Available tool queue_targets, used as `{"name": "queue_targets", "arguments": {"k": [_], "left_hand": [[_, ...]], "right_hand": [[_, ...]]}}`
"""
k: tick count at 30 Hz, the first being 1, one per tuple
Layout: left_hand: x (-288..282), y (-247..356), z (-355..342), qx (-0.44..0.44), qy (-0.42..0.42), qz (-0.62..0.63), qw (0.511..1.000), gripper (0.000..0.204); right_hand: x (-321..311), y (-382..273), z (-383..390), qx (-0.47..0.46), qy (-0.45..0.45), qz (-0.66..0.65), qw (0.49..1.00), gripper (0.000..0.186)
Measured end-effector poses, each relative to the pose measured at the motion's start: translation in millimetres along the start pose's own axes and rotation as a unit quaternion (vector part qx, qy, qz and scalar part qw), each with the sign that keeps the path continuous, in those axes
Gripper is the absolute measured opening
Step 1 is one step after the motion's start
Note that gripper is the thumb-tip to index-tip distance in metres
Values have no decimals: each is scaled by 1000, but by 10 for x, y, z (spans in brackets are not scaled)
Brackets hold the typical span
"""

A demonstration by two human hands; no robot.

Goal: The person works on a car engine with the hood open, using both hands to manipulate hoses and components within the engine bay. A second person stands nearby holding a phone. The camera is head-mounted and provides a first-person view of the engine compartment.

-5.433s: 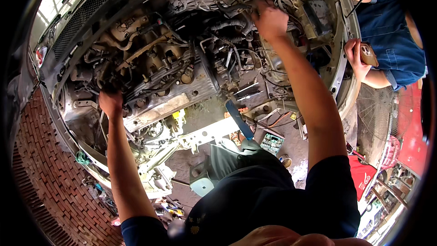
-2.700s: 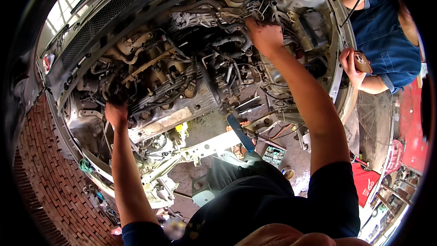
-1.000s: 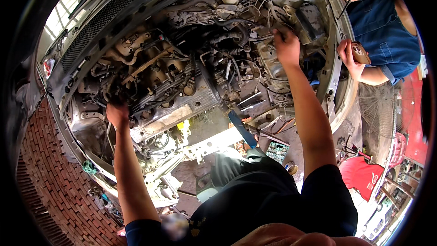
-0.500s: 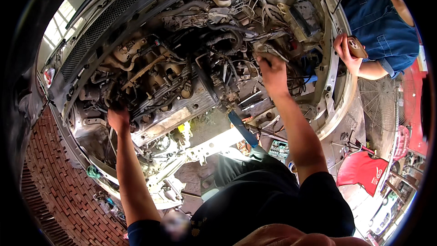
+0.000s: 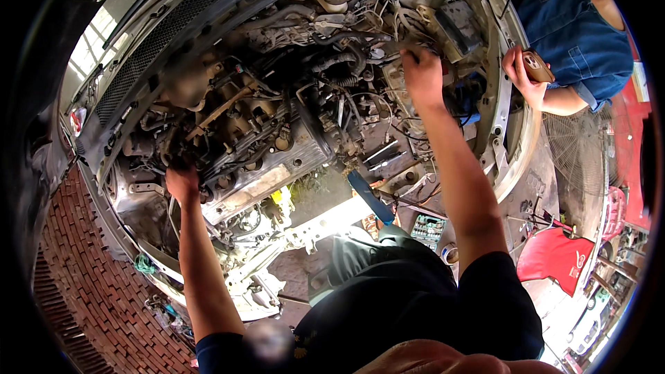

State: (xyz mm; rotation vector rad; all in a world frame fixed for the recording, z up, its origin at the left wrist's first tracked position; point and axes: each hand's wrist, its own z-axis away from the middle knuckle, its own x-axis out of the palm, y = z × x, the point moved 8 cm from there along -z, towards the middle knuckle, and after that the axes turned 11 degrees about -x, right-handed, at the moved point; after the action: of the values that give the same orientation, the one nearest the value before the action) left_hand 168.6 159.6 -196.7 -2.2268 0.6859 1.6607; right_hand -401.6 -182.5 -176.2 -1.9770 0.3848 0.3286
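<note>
Leaning over an open car engine bay, the person sets the left hand [image 5: 182, 183] on the near edge of the grimy grey metal engine block [image 5: 260, 156], fingers curled against it; whether that grip pinches anything cannot be told. The right hand [image 5: 422, 76] reaches deep among the tangled black hoses and wires [image 5: 346, 69] at the far side, its fingers pressed together on a part too hidden to name. A blue-handled tool [image 5: 367, 196] lies below the engine. Another person's hand [image 5: 523, 76] rests on the pale fender rim [image 5: 500, 107].
</note>
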Motion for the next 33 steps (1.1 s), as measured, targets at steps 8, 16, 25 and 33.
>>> {"name": "queue_targets", "arguments": {"k": [8,16,25,33], "left_hand": [[-24,-3,19,-22,-6,-25,999,55],[-39,38,36,-9,-4,-45,999,54],[-8,10,23,-16,-27,-22,999,51],[123,-165,44,31,38,-24,998,60]], "right_hand": [[477,158,-641,0,-109,156,982,30],[557,311,-601,18,-131,47,990,33],[626,-296,-873,-93,-344,362,861,25],[971,-293,-933,-201,-331,228,894,23]]}}
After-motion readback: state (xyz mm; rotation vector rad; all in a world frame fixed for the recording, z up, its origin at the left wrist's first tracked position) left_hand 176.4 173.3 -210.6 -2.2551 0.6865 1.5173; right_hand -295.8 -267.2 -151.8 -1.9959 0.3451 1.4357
